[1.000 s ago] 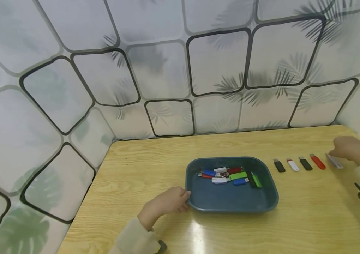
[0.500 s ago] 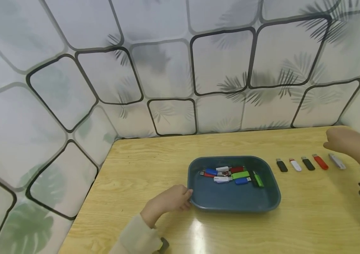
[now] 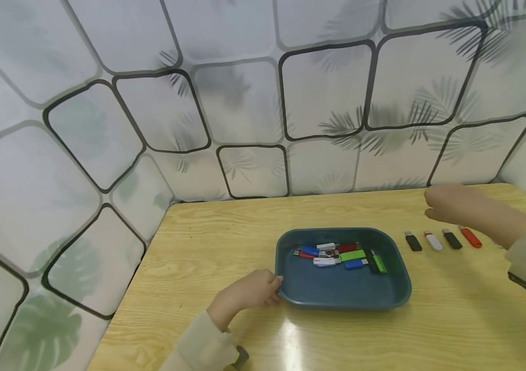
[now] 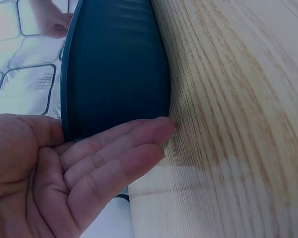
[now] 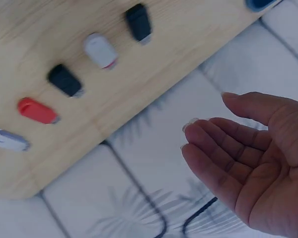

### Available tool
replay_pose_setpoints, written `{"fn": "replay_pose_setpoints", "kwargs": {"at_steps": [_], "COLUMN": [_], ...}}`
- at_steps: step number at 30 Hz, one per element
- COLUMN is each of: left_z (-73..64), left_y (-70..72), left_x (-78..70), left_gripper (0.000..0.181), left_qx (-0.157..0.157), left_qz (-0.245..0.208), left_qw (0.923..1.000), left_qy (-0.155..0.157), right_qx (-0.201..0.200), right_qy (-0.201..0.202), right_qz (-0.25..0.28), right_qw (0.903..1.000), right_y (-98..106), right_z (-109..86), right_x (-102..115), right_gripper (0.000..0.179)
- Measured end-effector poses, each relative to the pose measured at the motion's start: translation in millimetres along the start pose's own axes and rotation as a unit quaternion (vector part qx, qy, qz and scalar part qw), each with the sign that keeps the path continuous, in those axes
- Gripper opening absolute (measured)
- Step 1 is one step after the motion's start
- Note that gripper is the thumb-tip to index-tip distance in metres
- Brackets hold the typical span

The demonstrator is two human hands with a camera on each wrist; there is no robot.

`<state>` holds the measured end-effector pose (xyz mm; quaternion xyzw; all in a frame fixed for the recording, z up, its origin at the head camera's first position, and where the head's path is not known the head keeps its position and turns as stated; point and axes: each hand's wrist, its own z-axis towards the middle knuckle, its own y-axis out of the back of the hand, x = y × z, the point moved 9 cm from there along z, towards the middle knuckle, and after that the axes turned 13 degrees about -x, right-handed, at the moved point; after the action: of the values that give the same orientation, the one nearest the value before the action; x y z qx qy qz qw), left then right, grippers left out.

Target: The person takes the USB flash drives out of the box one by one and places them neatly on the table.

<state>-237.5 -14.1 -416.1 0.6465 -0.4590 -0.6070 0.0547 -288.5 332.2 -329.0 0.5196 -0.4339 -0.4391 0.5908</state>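
My left hand (image 3: 249, 291) holds the left edge of a dark blue plastic tray (image 3: 337, 288), thumb at the rim and fingers along the outer wall. Several USB sticks lie piled toward the tray's far side, among them a light green one (image 3: 352, 255) and a blue one (image 3: 356, 264). Nothing is in my right hand (image 5: 253, 158), raised above the table's far right with loosely bent fingers. Below it runs a row of USB sticks: black (image 5: 138, 22), white (image 5: 100, 49), black (image 5: 64, 79), red (image 5: 37, 110) and silvery white (image 5: 9, 139). My forearm mostly covers the last in the head view.
The wood-grain table (image 3: 207, 232) meets a patterned fabric wall (image 3: 244, 113) at its back edge, and the fabric continues on the left side. A bright reflection shows on the tabletop in front of the tray.
My right hand has let go of the silvery white USB stick at the row's end, risen and moved left over the row. My left hand stays at the tray.
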Motion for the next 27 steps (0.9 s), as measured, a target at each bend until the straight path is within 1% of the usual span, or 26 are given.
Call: {"fn": "replay_pose_setpoints", "kwargs": {"at_steps": [4,8,10,13,17,19,22,25,27], "left_z": [-0.7,-0.3,0.6,1.3,0.4,-0.7,-2.6,-3.3,-3.2], "left_y": [-0.1,0.5,-0.1,-2.4,-4.7,-4.3,-3.1,-2.3,-2.6], "left_x": [0.9,0.8,1.2,2.6,3.5,3.3,2.9,2.3,1.1], "left_gripper": [0.039,0.039,0.04,0.04,0.041,0.041,0.041,0.042,0.042], "left_qx": [0.001,0.0,-0.001,-0.001,0.005,0.005,0.005,0.006,0.008], "left_qz": [0.001,0.004,0.005,0.005,-0.003,-0.006,-0.007,-0.006,-0.007], "left_qw": [1.0,1.0,0.9999,0.9999,0.9999,0.9999,0.9999,0.9999,0.9998], "left_qy": [-0.002,-0.009,-0.011,-0.01,-0.01,-0.009,-0.008,-0.01,-0.014], "right_qx": [0.007,0.013,0.016,0.032,0.047,0.05,0.063,0.081,0.092], "right_qy": [0.033,0.069,0.086,0.104,0.115,0.123,0.147,0.173,0.183], "right_qz": [0.004,0.01,0.006,0.002,0.006,0.003,-0.034,-0.075,-0.098], "right_qw": [0.9994,0.9975,0.9961,0.9941,0.9922,0.9912,0.9866,0.9787,0.9738], "right_y": [5.7,5.1,3.7,0.9,-0.4,-1.6,-7.2,-14.6,-19.9], "right_z": [6.4,13.0,16.1,21.7,33.0,38.5,43.2,43.8,44.2], "right_x": [40.2,72.5,85.5,102.7,121.0,131.9,153.8,177.3,189.6], "right_gripper": [0.028,0.029,0.028,0.025,0.02,0.023,0.03,0.028,0.023]}}
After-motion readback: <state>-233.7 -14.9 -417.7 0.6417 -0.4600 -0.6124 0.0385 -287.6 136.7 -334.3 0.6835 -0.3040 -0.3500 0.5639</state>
